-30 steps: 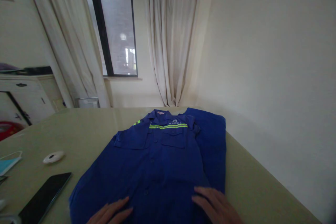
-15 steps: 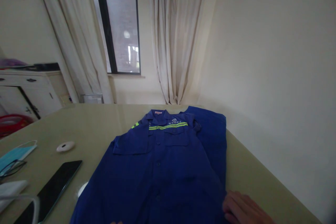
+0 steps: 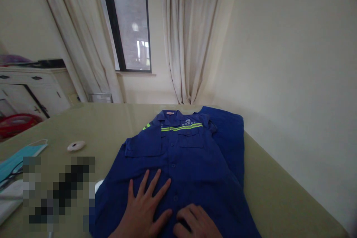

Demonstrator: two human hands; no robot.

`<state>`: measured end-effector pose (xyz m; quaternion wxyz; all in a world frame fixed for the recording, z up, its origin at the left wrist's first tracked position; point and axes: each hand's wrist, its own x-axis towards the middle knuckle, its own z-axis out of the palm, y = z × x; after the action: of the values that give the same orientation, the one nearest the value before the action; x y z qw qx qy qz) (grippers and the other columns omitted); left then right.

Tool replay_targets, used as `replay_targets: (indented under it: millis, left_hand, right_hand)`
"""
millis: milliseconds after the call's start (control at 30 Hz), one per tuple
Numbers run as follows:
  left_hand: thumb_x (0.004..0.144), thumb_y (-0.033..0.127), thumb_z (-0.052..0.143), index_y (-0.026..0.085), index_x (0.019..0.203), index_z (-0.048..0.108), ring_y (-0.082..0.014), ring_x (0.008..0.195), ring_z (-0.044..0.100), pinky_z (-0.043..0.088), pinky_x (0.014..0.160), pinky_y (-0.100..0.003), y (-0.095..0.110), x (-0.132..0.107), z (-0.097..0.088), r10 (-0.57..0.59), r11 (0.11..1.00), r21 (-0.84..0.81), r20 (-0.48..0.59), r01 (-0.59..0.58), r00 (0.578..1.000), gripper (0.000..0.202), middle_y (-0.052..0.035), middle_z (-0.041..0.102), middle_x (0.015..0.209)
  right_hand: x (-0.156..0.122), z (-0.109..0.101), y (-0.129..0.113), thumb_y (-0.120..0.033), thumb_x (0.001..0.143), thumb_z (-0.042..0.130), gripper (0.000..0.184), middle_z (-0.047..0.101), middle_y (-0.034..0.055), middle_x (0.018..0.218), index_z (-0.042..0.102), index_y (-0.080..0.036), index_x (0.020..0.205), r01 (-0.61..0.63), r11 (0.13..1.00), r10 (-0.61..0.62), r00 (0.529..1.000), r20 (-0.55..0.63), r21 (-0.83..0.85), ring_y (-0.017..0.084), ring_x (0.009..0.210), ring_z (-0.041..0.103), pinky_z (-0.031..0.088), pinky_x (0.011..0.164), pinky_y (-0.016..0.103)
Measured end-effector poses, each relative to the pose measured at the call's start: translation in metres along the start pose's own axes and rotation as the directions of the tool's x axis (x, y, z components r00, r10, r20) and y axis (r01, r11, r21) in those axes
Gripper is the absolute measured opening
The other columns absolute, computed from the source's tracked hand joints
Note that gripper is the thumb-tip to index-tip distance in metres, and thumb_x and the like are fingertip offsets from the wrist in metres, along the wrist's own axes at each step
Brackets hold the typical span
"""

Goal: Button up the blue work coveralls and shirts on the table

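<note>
Blue shirt (image 3: 184, 156) lies lower centre on the surface (image 3: 111, 122). My left hand (image 3: 145, 208) presses it, fingers spread flat; my right hand (image 3: 195, 223) curls its fingers on the cloth, grip unclear. I'd want both palms flat, pressure even.

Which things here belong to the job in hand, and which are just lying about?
In hand: blue work shirt, left hand flat on it, right hand curled on it; second blue garment under its right side.
Lying about: blue face mask, small white round object, both on the table to the left.
</note>
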<state>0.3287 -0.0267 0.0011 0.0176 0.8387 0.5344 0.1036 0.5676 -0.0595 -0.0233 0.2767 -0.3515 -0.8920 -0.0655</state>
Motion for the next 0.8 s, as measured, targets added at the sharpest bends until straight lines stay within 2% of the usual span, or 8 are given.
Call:
replay_targets:
  millis: [100,233,367,467,533,600,667,800]
  left_hand:
    - [0.101,0.059,0.038,0.055,0.155,0.015,-0.0443,0.153,0.020,0.007,0.110,-0.084,-0.011,0.038,-0.006,-0.054,0.998,-0.014,0.028,0.054,0.998,0.059,0.0025,0.021,0.169]
    - [0.100,0.060,0.038,0.052,0.155,0.026,-0.0435,0.153,0.021,0.007,0.110,-0.082,-0.034,0.091,-0.009,-0.112,0.994,-0.006,0.060,0.113,0.992,0.057,-0.0014,0.026,0.168]
    - [0.101,0.057,0.038,0.046,0.154,0.035,-0.0439,0.153,0.020,0.006,0.109,-0.084,-0.044,0.127,-0.006,-0.148,0.989,0.001,0.063,0.148,0.987,0.055,-0.0035,0.027,0.168]
    - [0.100,0.050,0.045,0.040,0.149,0.047,-0.0418,0.150,0.027,0.010,0.113,-0.079,-0.043,0.132,-0.005,-0.156,0.987,-0.044,-0.020,0.155,0.988,0.050,-0.0063,0.039,0.163]
    - [0.100,0.041,0.048,0.031,0.135,0.062,-0.0350,0.139,0.045,0.025,0.116,-0.064,-0.039,0.128,-0.009,-0.124,0.984,-0.137,-0.078,0.112,0.989,0.039,-0.0089,0.056,0.148]
    - [0.100,0.035,0.048,0.023,0.110,0.071,-0.0265,0.116,0.061,0.042,0.105,-0.045,-0.035,0.122,-0.017,-0.052,0.957,-0.290,-0.080,0.027,0.995,0.028,-0.0083,0.070,0.121]
    - [0.100,0.035,0.047,0.021,0.093,0.071,-0.0211,0.095,0.066,0.048,0.088,-0.033,-0.030,0.116,-0.026,0.027,0.887,-0.459,-0.030,-0.038,0.999,0.028,-0.0052,0.073,0.099]
    - [0.092,0.032,0.059,0.022,0.100,0.070,-0.0219,0.096,0.066,0.047,0.086,-0.031,-0.027,0.108,-0.034,0.057,0.823,-0.568,0.040,-0.024,0.998,0.017,-0.0040,0.073,0.100]
  right_hand:
    - [0.028,-0.011,0.016,-0.046,0.082,0.080,0.030,0.072,0.0003,0.109,0.067,-0.027,0.101,-0.066,0.988,0.043,0.987,0.158,0.141,0.022,0.094,0.065,0.050,0.080,0.030]
    - [0.072,-0.035,0.045,-0.042,0.087,0.076,0.037,0.066,0.0025,0.133,0.068,-0.029,0.121,-0.260,0.939,0.169,0.920,0.353,0.226,0.024,0.117,0.061,0.045,0.103,0.035]
    - [0.107,-0.035,0.060,-0.040,0.082,0.077,0.038,0.068,0.0059,0.127,0.068,-0.024,0.116,-0.282,0.943,0.189,0.890,0.414,0.176,0.026,0.113,0.062,0.047,0.097,0.036]
    - [0.118,-0.028,0.061,-0.035,0.082,0.073,0.031,0.071,0.0046,0.113,0.065,-0.024,0.109,-0.250,0.961,0.177,0.890,0.421,0.123,0.024,0.101,0.064,0.048,0.086,0.033]
    - [0.119,-0.023,0.059,-0.031,0.085,0.067,0.023,0.071,0.0040,0.109,0.062,-0.024,0.106,-0.224,0.971,0.174,0.898,0.404,0.081,0.023,0.098,0.064,0.047,0.083,0.031]
    - [0.120,-0.019,0.058,-0.027,0.088,0.061,0.018,0.071,0.0041,0.108,0.061,-0.023,0.105,-0.214,0.976,0.183,0.904,0.386,0.037,0.022,0.097,0.065,0.047,0.080,0.031]
    - [0.122,-0.015,0.060,-0.026,0.089,0.057,0.017,0.071,0.0051,0.106,0.061,-0.022,0.106,-0.231,0.973,0.218,0.900,0.379,-0.010,0.023,0.094,0.067,0.047,0.077,0.031]
    - [0.132,-0.010,0.065,-0.027,0.089,0.056,0.018,0.072,0.0080,0.102,0.062,-0.019,0.104,-0.275,0.955,0.296,0.874,0.386,-0.109,0.025,0.088,0.069,0.046,0.068,0.031]
